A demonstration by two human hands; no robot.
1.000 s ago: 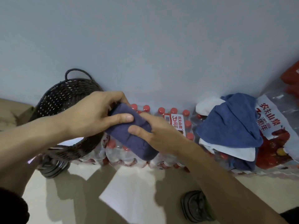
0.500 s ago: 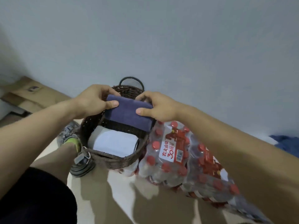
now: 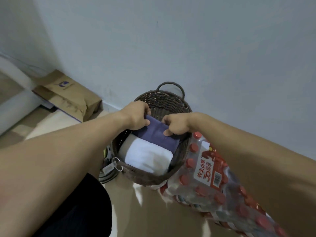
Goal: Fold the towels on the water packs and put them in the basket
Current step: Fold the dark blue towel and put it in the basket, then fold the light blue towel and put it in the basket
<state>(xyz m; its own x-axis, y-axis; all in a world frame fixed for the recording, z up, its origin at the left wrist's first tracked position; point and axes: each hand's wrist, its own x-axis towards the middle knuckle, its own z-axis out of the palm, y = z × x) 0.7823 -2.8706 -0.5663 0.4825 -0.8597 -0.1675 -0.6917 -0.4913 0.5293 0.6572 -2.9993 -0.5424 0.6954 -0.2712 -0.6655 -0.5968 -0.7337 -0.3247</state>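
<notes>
A folded dark blue towel [image 3: 156, 135] sits inside the dark wicker basket [image 3: 147, 177], at its far side. My left hand [image 3: 136, 115] grips the towel's left end and my right hand [image 3: 174, 124] pinches its right end. A folded white towel [image 3: 148, 156] lies in the basket in front of the blue one. The water pack [image 3: 210, 175] with red caps stands right beside the basket, under my right forearm. The remaining towels are out of view.
A brown paper bag [image 3: 68, 98] lies on the floor against the wall at the left. A sandal [image 3: 107, 175] sits beside the basket's left side. A white piece of furniture [image 3: 12, 93] is at the far left. The grey wall is just behind the basket.
Both hands have carried the blue towel from above the water pack over to the left and lowered it into the basket behind the white towel. The view has turned left.
</notes>
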